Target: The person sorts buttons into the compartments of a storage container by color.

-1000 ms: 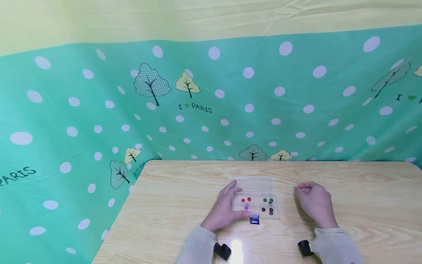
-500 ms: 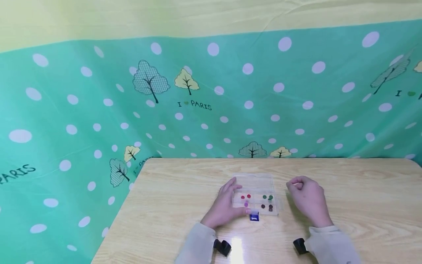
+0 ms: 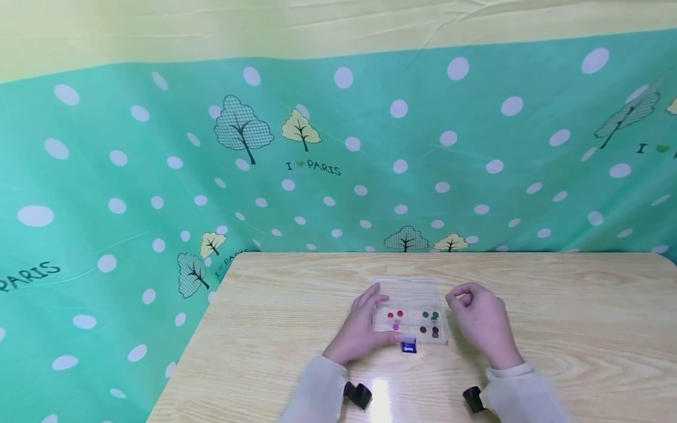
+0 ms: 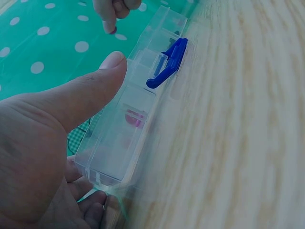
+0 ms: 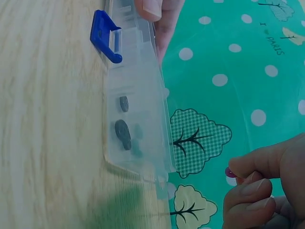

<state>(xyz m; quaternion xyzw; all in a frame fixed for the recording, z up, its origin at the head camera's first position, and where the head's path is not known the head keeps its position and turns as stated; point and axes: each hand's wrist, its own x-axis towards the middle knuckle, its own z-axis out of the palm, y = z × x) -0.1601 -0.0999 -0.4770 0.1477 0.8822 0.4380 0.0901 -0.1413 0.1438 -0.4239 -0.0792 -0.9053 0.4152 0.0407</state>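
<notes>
A clear plastic compartment box lies on the table with its lid tipped back. My left hand holds its left side, the thumb at the front wall and the fingers at the left end. My right hand hovers just beyond the box's right edge. Between its thumb and index finger it pinches a small round purple piece. Inside the box, red pieces and a purple piece sit on the left; green pieces and dark pieces on the right.
A blue latch sticks out from the box's front, low over the wooden table. Behind the table hangs a green dotted cloth. Each wrist carries a black camera, such as the right one.
My right hand has moved left, closer to the box's right edge, still pinching the purple piece. The left hand keeps its hold on the box. The head view has tilted slightly.
</notes>
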